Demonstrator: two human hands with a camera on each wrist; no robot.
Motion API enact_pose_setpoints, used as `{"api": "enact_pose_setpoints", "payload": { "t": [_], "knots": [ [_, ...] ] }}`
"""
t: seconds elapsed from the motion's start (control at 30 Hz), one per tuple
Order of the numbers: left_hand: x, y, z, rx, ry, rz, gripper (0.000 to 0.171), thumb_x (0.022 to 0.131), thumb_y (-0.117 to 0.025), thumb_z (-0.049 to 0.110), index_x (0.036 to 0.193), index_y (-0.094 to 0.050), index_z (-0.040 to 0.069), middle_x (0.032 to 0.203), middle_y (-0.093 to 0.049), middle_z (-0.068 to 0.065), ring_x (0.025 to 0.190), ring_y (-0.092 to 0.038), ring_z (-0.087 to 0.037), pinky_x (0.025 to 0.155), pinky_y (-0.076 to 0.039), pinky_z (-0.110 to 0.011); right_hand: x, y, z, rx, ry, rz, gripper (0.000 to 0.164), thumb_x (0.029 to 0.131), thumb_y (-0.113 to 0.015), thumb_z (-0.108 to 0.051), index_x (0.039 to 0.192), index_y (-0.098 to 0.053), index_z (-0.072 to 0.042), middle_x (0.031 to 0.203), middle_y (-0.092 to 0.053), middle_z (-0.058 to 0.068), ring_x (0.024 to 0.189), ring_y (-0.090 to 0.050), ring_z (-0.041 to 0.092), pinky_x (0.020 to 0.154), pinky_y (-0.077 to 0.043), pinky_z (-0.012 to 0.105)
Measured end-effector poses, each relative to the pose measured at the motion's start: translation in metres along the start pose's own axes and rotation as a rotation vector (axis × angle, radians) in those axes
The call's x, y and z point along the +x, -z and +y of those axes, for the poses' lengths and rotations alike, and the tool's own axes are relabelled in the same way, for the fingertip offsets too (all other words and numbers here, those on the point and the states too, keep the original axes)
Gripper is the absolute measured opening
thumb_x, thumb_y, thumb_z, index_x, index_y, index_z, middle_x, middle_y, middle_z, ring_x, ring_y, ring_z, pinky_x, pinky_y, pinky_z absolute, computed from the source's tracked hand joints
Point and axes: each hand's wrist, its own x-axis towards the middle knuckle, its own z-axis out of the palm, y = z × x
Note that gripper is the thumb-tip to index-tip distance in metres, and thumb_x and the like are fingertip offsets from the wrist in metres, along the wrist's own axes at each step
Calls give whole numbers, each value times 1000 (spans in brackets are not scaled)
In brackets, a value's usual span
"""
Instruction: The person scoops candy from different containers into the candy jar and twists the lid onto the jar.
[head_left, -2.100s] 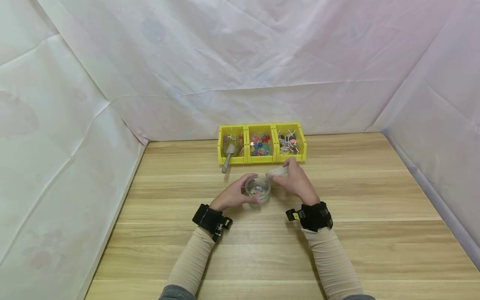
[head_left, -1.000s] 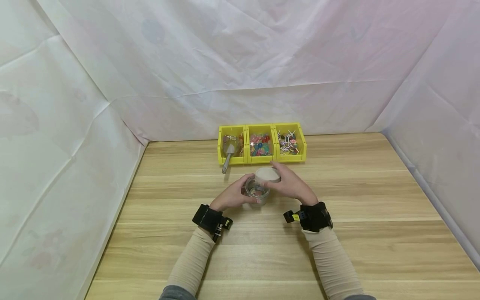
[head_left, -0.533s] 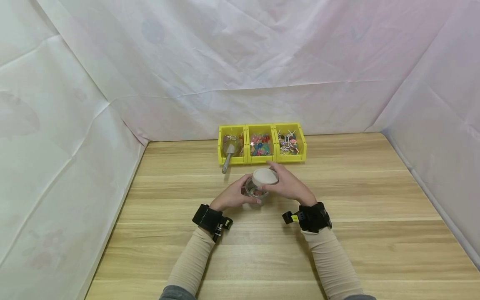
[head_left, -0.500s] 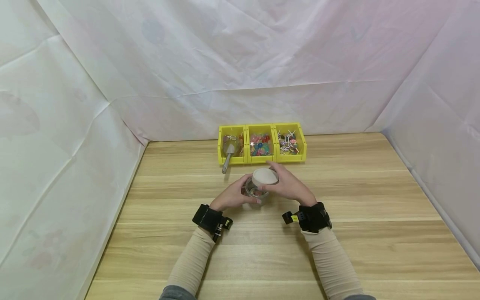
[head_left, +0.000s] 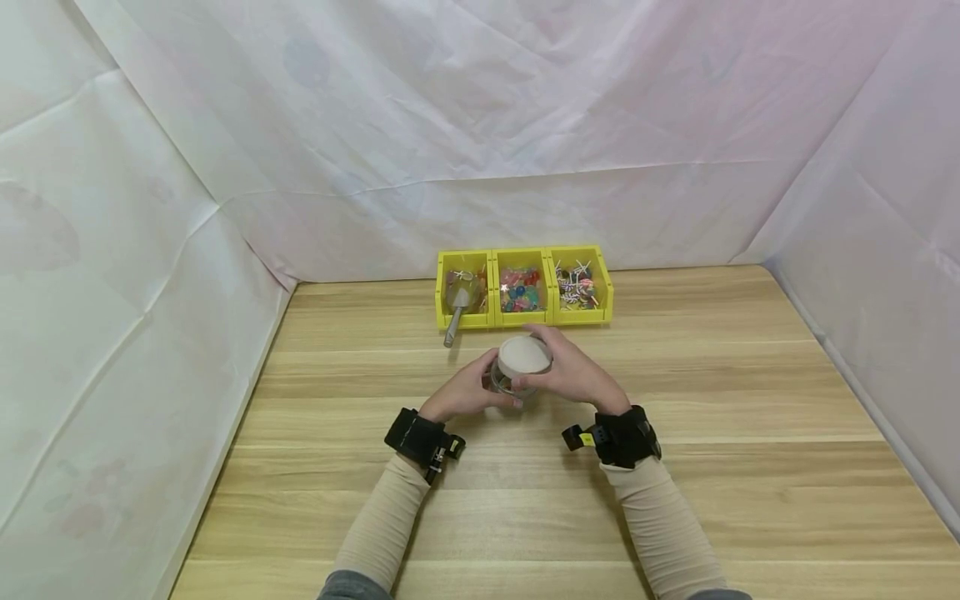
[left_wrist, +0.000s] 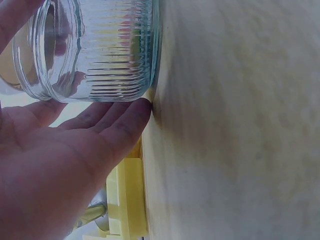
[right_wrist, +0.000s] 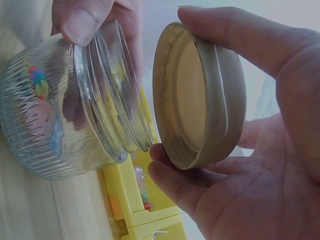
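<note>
A ribbed clear glass jar (right_wrist: pixel 62 120) stands upright on the table, with a few colourful pieces at its bottom. My left hand (head_left: pixel 463 392) holds it from the left side, thumb near and fingers on the far side. My right hand (head_left: pixel 576 372) grips a beige round lid (head_left: pixel 523 355) by its rim. In the right wrist view the lid (right_wrist: pixel 200 97) is tilted just above the jar's mouth, with a gap between them. From the head, the lid hides most of the jar's opening.
Three joined yellow bins (head_left: pixel 522 318) stand behind the hands. Wrapped or loose colourful candies (head_left: pixel 521 290) fill the middle one, small lollipops (head_left: pixel 577 287) the right one. A scoop (head_left: pixel 456 319) leans out of the left bin. White cloth (head_left: pixel 480 125) surrounds the wooden table (head_left: pixel 517 517).
My right hand has brought the lid leftward from beside the jar to over its mouth, turning it from steeply tilted to nearly level. The left hand and jar have stayed in place.
</note>
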Motion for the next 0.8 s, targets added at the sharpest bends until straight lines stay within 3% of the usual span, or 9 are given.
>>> {"api": "enact_pose_setpoints", "payload": {
  "t": [0.4,0.8],
  "knots": [
    [0,0,-2,-11,-29,-2,94,75,-88,25,152,-34,29,147,-47,1,138,-41,-26,115,-31,-53,3,-5,0,-86,48,-20,91,79,-85,-24,149,-34,2,149,-39,23,130,-45,38,107,-41,55],
    [-1,0,-1,2,-13,4,95,74,-88,25,153,-34,26,146,-49,-2,135,-45,-27,114,-34,-52,1,-8,-4,-145,19,-32,94,78,-85,-34,151,-35,-4,147,-37,24,124,-49,38,102,-45,56]
  ]
}}
